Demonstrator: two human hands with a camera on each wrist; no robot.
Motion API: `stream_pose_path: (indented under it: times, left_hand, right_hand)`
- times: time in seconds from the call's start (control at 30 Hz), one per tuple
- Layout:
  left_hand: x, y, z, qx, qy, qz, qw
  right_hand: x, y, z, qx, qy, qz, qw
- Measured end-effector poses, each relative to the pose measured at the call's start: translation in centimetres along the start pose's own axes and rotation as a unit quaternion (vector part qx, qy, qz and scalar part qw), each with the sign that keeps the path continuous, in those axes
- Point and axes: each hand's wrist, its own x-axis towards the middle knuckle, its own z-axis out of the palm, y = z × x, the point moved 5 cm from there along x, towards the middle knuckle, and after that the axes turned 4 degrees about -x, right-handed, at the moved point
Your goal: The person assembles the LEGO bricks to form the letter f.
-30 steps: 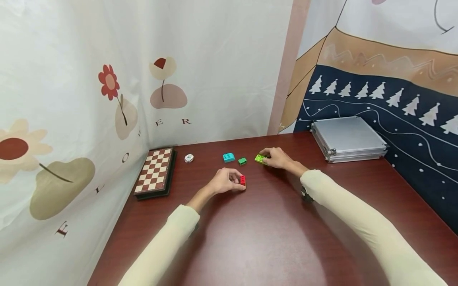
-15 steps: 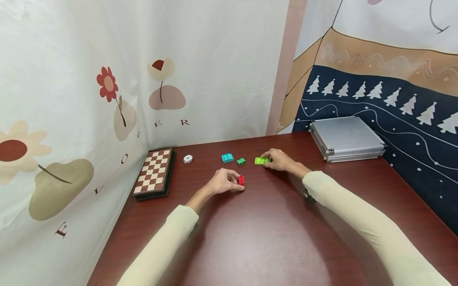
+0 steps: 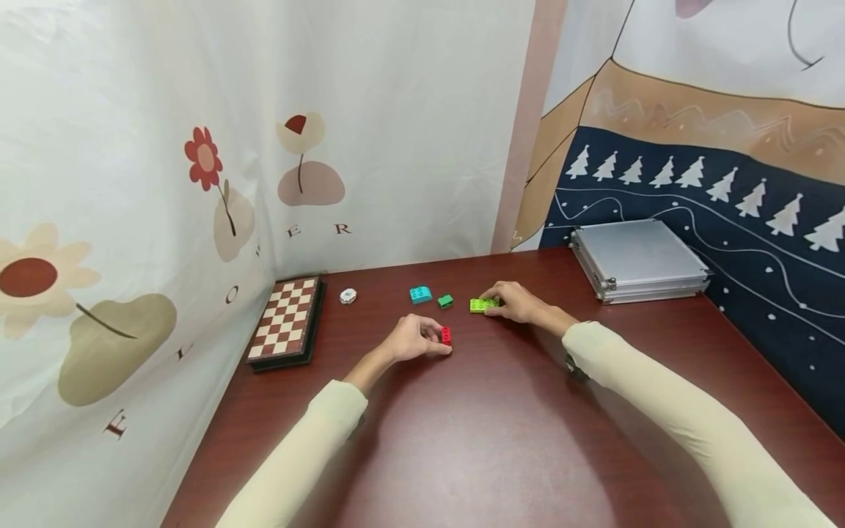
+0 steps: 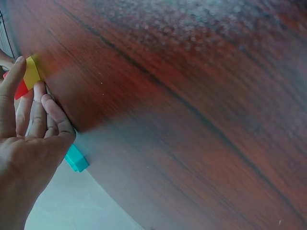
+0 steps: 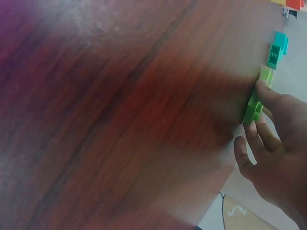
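My left hand (image 3: 414, 338) pinches a red toy building brick (image 3: 446, 335) between thumb and fingers. In the left wrist view a yellow brick (image 4: 32, 71) sits against the red one, in the same grip. Farther right, my right hand (image 3: 517, 301) holds a lime green studded brick (image 3: 477, 305) at its right end, low at the tabletop. The right wrist view shows the thumb on the side of the lime brick (image 5: 253, 113). Between and behind the hands lie a small green brick (image 3: 445, 301) and a turquoise brick (image 3: 420, 295) with a rounded end.
A chessboard box (image 3: 285, 323) lies at the table's left edge, with a small white object (image 3: 348, 295) beside it. Silver metal cases (image 3: 640, 257) are stacked at the back right. Printed curtains (image 3: 409, 132) hang behind the dark red table (image 3: 475, 440).
The lime green brick has turned from slanted to lying crosswise, and my right hand has shifted slightly right with it. My left hand keeps its grip on the red brick, almost still.
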Motion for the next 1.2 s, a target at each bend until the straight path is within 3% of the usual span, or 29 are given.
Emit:
stream_pose_path:
  times: [0.4, 1.2]
  left_hand:
    - [0.0, -0.2, 0.2, -0.004, -0.004, 0.006, 1.0000]
    - [0.1, -0.2, 0.1, 0.009, -0.014, 0.022, 0.9996]
  right_hand:
    - [-0.6, -3.4, -0.4, 0.003, 0.014, -0.069, 0.997]
    - [-1.4, -8.2, 0.3, -0.002, -0.002, -0.125, 0.992]
